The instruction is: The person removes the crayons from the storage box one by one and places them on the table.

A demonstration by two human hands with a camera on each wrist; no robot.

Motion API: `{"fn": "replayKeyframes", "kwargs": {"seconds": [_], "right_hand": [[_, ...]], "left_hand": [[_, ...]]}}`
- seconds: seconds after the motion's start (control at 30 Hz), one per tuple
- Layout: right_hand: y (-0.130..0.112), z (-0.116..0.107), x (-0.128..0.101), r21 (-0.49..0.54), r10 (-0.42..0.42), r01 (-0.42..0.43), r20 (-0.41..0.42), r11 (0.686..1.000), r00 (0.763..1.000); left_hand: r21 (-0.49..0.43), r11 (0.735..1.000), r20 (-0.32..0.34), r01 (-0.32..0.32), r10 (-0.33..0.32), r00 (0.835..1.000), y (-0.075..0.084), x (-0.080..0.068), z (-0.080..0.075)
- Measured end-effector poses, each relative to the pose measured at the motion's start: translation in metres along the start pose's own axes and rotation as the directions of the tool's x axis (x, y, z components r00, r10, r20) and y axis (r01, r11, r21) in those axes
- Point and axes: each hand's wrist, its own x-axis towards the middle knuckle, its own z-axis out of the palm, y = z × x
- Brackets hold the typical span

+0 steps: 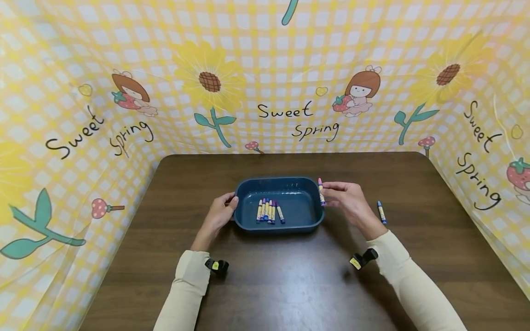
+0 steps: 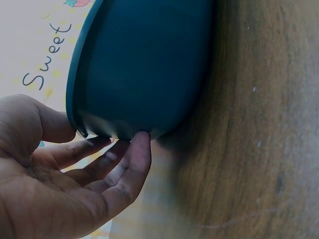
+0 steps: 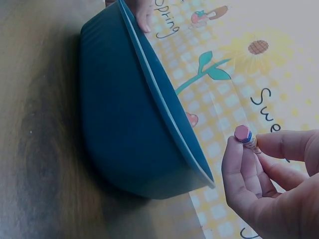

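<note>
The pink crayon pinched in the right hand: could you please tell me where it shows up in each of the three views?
Head: the pink crayon stands upright in the right hand, just beyond the right rim of the blue tray.
Left wrist: not in view; only the left hand touching the tray's outer wall.
Right wrist: lower right, seen end-on between thumb and finger.
Shared landmark: the blue tray.

Right grip [image 1: 345,198] beside tray [image 1: 248,188] rim: crayon row [image 1: 270,211] fills the middle floor, bare floor nearer; loose crayon [image 1: 381,212] on tabletop [image 1: 290,276] outboard.
</note>
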Motion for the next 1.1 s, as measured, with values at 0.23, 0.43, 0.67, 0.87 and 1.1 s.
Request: {"fn": "replayKeyframes", "kwargs": {"seconds": [0.23,0.43,0.67,0.87,1.1], "right_hand": [[0.005,-0.011,-0.002,-0.006,0.014,-0.015,-0.027,1.000,1.000],[0.010,-0.018,-0.004,0.064,0.005,-0.003,-0.039,0.998,0.999],[0.013,-0.026,-0.008,0.122,-0.003,0.009,-0.051,0.992,0.999],[0.014,-0.036,-0.011,0.140,-0.002,0.010,-0.055,0.990,0.998],[0.014,-0.051,-0.014,0.184,0.029,-0.017,-0.058,0.983,0.998]], "left_hand": [[-0.006,1.000,0.001,0.015,-0.015,1.000,0.000,0.000,-0.001],[0.005,1.000,0.005,0.020,-0.020,1.000,0.001,0.001,-0.001],[0.002,1.000,0.005,0.029,-0.029,1.000,0.000,0.000,0.000],[-0.006,1.000,0.004,0.017,-0.017,1.000,-0.001,0.001,0.001],[-0.019,0.999,-0.014,-0.033,0.033,0.999,-0.003,0.004,0.002]]}}
